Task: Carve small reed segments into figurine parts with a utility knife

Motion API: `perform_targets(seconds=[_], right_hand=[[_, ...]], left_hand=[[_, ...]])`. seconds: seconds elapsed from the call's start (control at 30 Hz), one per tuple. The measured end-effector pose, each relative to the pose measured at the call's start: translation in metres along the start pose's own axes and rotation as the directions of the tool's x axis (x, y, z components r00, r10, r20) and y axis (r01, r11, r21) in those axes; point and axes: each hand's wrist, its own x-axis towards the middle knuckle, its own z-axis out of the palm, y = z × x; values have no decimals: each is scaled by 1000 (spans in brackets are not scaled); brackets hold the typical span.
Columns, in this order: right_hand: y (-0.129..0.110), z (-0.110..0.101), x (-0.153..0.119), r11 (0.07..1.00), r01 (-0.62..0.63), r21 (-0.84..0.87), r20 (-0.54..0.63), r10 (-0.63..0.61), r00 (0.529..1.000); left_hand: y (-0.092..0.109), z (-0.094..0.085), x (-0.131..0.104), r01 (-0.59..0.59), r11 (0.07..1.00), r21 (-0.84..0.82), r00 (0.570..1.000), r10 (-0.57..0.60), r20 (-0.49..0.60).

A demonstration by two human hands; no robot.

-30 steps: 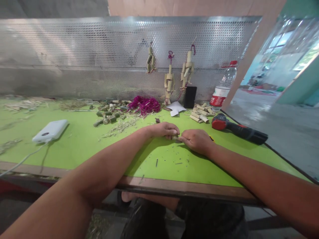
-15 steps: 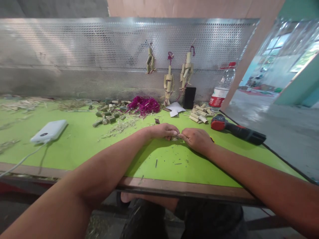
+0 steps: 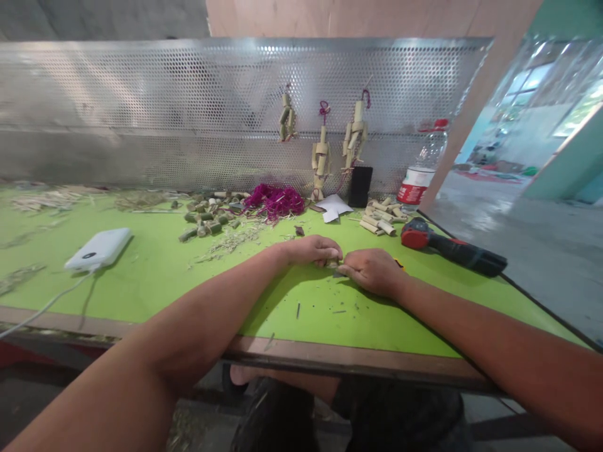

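My left hand (image 3: 316, 250) rests low over the green tabletop (image 3: 282, 301), its fingers closed in a pinch. Whatever they hold is small and mostly hidden. Just to the right, my right hand (image 3: 371, 270) is closed, palm down, its fingertips near the left hand's. A yellow-and-black end of what looks like a utility knife (image 3: 400, 265) sticks out behind the right hand, and a thin grey blade-like part shows at its fingertips. Small dark slivers (image 3: 298, 310) and crumbs are scattered on the green surface below both hands.
Behind lie green-brown cut stem pieces (image 3: 202, 223), purple string (image 3: 274, 201), white paper (image 3: 333, 207) and pale tube pieces (image 3: 381, 216). Jointed figures (image 3: 321, 157) hang on perforated metal. A cordless power tool (image 3: 452, 248) and a bottle (image 3: 419, 176) stand right; a white power bank (image 3: 98, 250) lies left.
My right hand has turned and lowered slightly at the fingertips, and the grey blade-like part now shows more. The left hand stays almost in place. The whole view has shifted slightly.
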Motion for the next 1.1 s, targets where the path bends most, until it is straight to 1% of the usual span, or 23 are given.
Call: perform_targets(seconds=[0.1,0.2,0.33,0.5,0.6,0.7,0.8,0.87,0.97,1.1], right_hand=[[0,0,-1,991,-135,-15,-103,132,986],[0,-1,0,980,-193,-42,-138,186,973],[0,-1,1,982,-180,-48,-133,173,976],[-1,-1,1,989,-136,-57,-120,128,985],[-1,0,1,994,-97,-51,-85,92,992],[-2,1,2,998,-52,-29,-45,51,998],[-2,1,1,1000,0,-7,-1,0,1000],[-3,0,1,1000,-30,2,-21,30,999],[-3,-2,0,991,-134,-2,-97,133,986],[-3,-1,0,988,-153,-31,-123,148,981]], left_hand=[[2,1,-1,-8,1000,26,1000,8,-9],[3,3,0,7,999,49,1000,-6,-13],[2,3,1,10,999,47,1000,-10,-2],[0,1,0,7,1000,19,1000,-7,7],[2,1,0,4,1000,-1,1000,-4,14],[4,1,-1,6,1000,21,1000,-6,27],[3,1,0,17,1000,26,1000,-17,3],[1,2,1,12,1000,22,1000,-12,-16],[-1,2,2,4,999,41,1000,-3,-24],[1,3,2,-8,998,70,999,11,-40]])
